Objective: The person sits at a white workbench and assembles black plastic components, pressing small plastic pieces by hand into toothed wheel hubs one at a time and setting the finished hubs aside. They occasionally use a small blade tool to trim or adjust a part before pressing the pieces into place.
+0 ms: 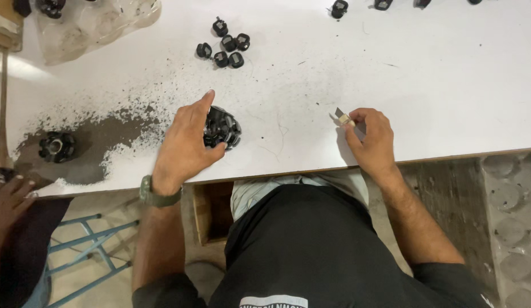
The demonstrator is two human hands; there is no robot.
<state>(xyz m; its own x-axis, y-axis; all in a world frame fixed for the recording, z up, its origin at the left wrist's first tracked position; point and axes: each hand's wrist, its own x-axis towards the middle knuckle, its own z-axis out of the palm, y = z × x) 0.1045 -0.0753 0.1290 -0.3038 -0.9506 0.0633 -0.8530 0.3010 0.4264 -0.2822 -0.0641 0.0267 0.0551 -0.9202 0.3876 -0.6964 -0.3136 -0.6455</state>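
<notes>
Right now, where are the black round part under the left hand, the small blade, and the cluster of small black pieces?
black round part [224,128], head view, its top face.
small blade [340,114], head view, metal tip.
cluster of small black pieces [225,45], head view, middle piece.

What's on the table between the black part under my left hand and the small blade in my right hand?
In the head view, nothing lies between the black part and the small blade: only bare white tabletop, lightly dusted with dark specks.

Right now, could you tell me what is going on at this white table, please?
A person stands at the white table. The left hand clasps a round, ribbed black plastic part on the tabletop, while the right hand pinches a small metal blade with a pale handle. Dark dust spreads to the left around another black ribbed part. A cluster of small black caps lies further back.
</notes>
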